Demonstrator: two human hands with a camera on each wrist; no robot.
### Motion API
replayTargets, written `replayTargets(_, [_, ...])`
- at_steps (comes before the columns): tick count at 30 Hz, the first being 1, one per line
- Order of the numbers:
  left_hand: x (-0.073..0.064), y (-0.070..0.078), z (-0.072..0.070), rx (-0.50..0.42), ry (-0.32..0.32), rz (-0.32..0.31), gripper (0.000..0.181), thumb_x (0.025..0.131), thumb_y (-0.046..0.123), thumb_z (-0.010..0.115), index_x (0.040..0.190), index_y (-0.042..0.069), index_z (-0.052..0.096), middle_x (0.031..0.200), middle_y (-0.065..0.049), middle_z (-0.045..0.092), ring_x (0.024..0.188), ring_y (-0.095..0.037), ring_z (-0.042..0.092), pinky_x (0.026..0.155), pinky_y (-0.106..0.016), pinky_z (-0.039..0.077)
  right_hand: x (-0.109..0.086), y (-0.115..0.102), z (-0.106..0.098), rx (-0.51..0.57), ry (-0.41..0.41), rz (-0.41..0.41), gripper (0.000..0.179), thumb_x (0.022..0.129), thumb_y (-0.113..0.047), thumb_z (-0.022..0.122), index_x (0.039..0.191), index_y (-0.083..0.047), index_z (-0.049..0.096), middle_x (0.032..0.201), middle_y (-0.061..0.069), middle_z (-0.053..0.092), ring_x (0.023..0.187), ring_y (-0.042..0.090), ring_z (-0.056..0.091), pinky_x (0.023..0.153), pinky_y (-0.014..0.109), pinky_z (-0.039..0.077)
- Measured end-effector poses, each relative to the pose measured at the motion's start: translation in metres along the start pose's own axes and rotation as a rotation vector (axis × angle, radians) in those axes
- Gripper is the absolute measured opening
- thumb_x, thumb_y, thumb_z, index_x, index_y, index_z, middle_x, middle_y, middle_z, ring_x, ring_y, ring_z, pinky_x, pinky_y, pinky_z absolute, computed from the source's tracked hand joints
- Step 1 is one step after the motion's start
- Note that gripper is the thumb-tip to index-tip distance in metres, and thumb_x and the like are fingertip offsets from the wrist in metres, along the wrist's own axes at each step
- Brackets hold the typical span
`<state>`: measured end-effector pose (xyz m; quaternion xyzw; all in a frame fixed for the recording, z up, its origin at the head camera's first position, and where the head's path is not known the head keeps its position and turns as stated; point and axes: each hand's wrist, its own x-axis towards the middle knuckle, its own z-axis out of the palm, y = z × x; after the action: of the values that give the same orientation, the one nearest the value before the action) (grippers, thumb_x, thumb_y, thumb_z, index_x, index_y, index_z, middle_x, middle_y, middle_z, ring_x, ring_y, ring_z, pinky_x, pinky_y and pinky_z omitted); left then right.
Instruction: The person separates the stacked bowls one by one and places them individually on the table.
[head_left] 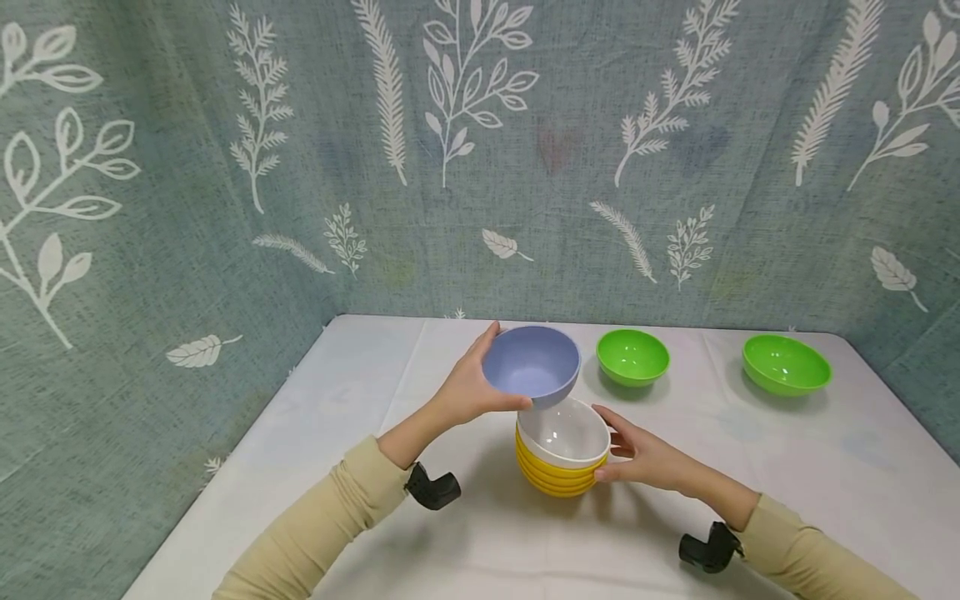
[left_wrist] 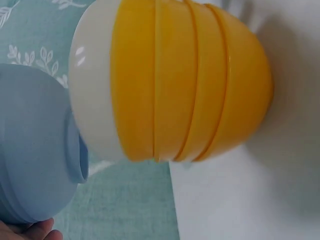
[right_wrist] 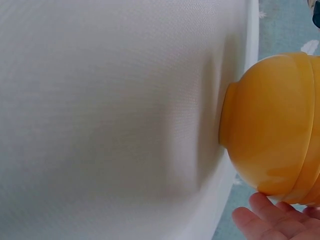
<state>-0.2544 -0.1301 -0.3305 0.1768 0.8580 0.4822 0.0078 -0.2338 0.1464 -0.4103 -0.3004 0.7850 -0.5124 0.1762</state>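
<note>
My left hand holds a periwinkle-blue bowl by its left side, fingers at the far rim and thumb at the near rim. The blue bowl is over the back of a white bowl, overlapping its far rim in the head view. That white bowl sits on top of several nested yellow bowls. At the stack's right side is my right hand, fingers spread, with index finger and thumb by the bowls. The right wrist view has its fingertips right at the lowest yellow bowl.
A smaller green bowl stands behind the stack, to its right. Another green bowl is farther right, near the back edge. All stand on a white-covered table, with leaf-patterned fabric hanging behind it and along the sides.
</note>
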Motion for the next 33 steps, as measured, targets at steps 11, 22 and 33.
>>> replayTargets(11, [0.006, -0.01, -0.013, 0.066, 0.069, -0.046, 0.116, 0.061, 0.034, 0.084, 0.148, 0.009, 0.011, 0.15, -0.012, 0.021, 0.13, -0.031, 0.031, 0.099, -0.049, 0.036, 0.0, 0.001, -0.001, -0.012, 0.004, 0.02, 0.089, 0.081, -0.021, 0.07, 0.144, 0.005, 0.012, 0.145, 0.027, 0.024, 0.123, 0.043, 0.04, 0.099, 0.055, 0.033])
replayTargets(22, [0.017, -0.033, -0.018, 0.144, 0.123, -0.093, 0.118, 0.061, 0.038, 0.083, 0.148, 0.01, 0.008, 0.151, -0.012, 0.016, 0.131, -0.033, 0.03, 0.098, -0.051, 0.036, 0.0, 0.001, -0.001, 0.005, -0.005, 0.03, 0.09, 0.081, -0.021, 0.07, 0.144, 0.004, 0.011, 0.145, 0.027, 0.022, 0.124, 0.044, 0.038, 0.1, 0.057, 0.031])
replayTargets(33, [0.023, -0.051, -0.022, 0.213, 0.152, -0.124, 0.121, 0.061, 0.041, 0.082, 0.148, 0.013, 0.004, 0.152, -0.013, 0.011, 0.135, -0.035, 0.022, 0.099, -0.055, 0.033, 0.0, -0.002, -0.001, 0.021, -0.012, 0.035, 0.088, 0.081, -0.021, 0.069, 0.145, 0.002, 0.013, 0.145, 0.025, 0.024, 0.124, 0.042, 0.038, 0.101, 0.057, 0.03])
